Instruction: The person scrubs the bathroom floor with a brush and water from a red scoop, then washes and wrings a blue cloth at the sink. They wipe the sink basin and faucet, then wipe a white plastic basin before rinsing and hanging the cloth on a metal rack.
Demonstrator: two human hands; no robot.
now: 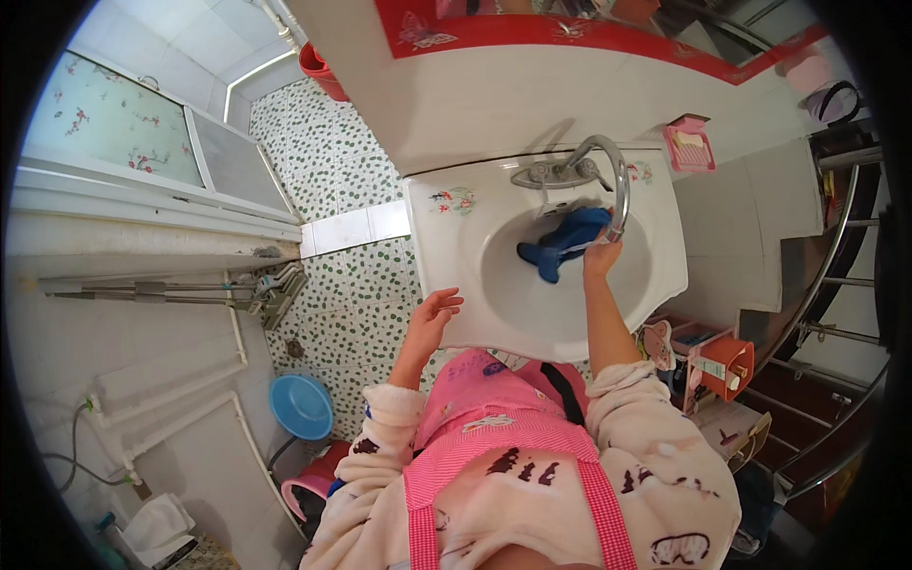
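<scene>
"Green-spotted floor tiles [328, 142] run down the left of this washroom, crossed by a plain white strip [356, 226]. What stands along them?"

"A red bucket [328, 74] at the far end, and nearer, a round blue tub [301, 407]. Flat mops [142, 293] lean by the left wall, close to a frosted panel [114, 123] printed with red flowers."

"And the washbasin [445, 252]?"

"White and glossy, its back edge against the wall beneath a red-bordered mirror [532, 30]. Small flower prints mark both back corners; a pink soap dish [692, 158] is fixed to the wall just beyond the back right one. The curved metal faucet [623, 180] rises from the middle of the back edge."

"Where's the blue cloth [565, 237]?"

"Bunched in the bowl, toward the back edge, right by the faucet's mouth. The right hand [601, 256] is up there too, fingers at the spout's end and against the cloth's right side. Whether they pinch cloth or metal, I can't tell."

"What about the left hand [437, 313]?"

"It's bare of anything, fingers loosely spread, hovering by the washbasin's front left corner."

"Anything on the other side?"

"An orange bin [730, 366], below the washbasin's front right corner."
</scene>
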